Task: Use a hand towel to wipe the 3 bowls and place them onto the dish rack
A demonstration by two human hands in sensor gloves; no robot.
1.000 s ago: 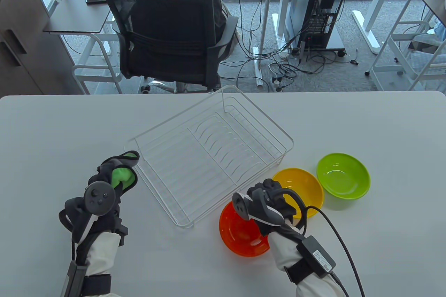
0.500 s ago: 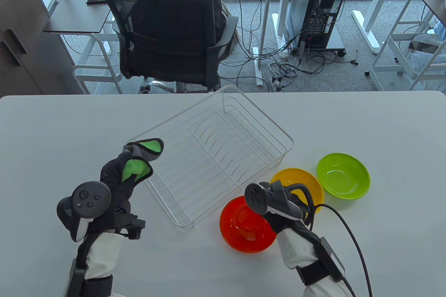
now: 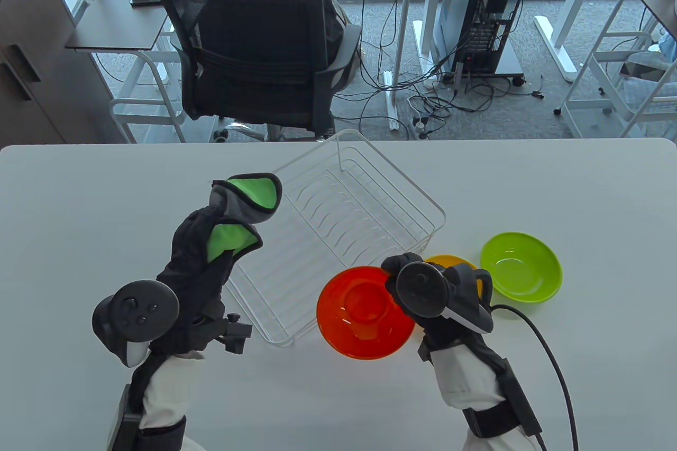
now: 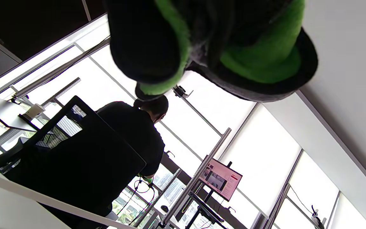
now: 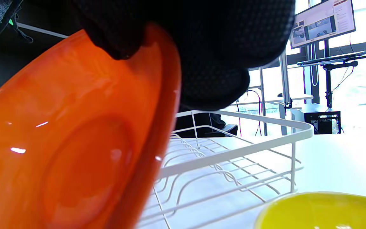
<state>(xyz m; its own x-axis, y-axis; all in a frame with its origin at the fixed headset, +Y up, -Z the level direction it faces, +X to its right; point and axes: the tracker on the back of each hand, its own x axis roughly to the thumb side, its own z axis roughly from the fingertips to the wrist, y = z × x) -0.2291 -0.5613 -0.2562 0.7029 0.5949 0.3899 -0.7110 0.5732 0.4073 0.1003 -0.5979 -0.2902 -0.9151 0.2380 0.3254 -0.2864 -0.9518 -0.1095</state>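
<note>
Left hand (image 3: pixel 211 255) is raised over the dish rack's (image 3: pixel 370 181) near-left corner, fingers curled round the soft, limp hand towel (image 3: pixel 254 194). Right hand (image 3: pixel 423 287) pinches the far rim of the red bowl (image 3: pixel 359 316), lifted and tilted at the rack's near corner; judged light, rigid, glossy and liable to slip. Yellow bowl (image 3: pixel 449 262) and green bowl (image 3: pixel 521 266) sit on the table (image 3: pixel 582 197), right of the rack. The rack interior is open.
</note>
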